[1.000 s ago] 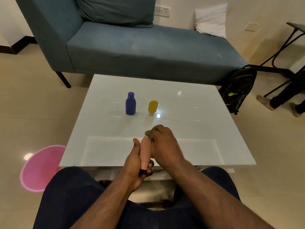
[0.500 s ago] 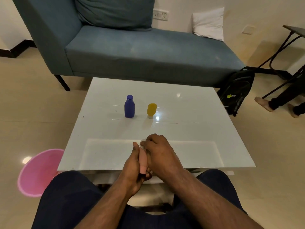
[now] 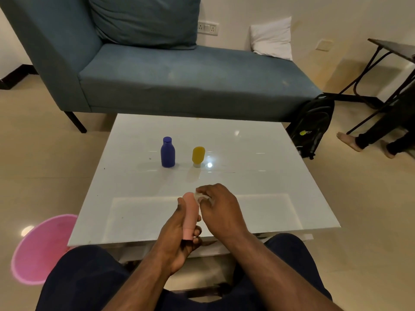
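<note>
My left hand grips a pink squeeze bottle over the near edge of the white glossy table. The bottle's far end now shows uncovered. My right hand is just right of it, fingers curled round a small clear cap. A dark blue bottle stands upright at mid table. Right of it a yellow squeeze bottle stands on its clear cap.
A teal chaise sofa stands behind the table. A pink basin sits on the floor at left. A black backpack leans at the right, and another person's feet are beyond it under a dark side table.
My right hand has moved off the pink bottle's far end toward the right, taking the clear cap with it. The bottle's tip is now exposed.
</note>
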Tool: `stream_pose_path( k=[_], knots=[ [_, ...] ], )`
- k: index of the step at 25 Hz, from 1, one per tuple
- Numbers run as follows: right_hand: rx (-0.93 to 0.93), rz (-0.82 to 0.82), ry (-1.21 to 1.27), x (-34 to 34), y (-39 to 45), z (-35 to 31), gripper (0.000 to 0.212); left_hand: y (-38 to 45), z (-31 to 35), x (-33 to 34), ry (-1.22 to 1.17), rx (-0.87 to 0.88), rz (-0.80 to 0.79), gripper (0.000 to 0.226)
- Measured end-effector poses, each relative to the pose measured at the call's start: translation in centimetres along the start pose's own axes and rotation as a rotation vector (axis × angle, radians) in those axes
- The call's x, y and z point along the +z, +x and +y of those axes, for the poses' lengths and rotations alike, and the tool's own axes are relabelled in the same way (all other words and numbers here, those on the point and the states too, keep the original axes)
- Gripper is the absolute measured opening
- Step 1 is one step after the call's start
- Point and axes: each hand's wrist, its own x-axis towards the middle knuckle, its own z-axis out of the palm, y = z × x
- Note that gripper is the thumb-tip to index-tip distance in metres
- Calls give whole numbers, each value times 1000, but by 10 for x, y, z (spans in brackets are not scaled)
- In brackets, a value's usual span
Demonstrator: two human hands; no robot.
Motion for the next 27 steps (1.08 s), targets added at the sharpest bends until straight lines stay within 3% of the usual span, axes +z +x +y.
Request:
stream_pose_path(
  k=[4,8,13,20,27],
  knots=[
    [120,34,128,-11,5,8,27,4,4,3,52,75,-36,39],
    [142,-20,169,-17,9,18,36,15,11,13,116,92,-66,35],
    [348,-45,463,-25,22,27,29,31,10,34,189,130,-68,39],
    [400,10,565,-33,41,63,32,59,4,51,261,142,27,36],
    [423,-9,414,-29,73,97,25,106,4,62,332,117,64,41]
  ],
)
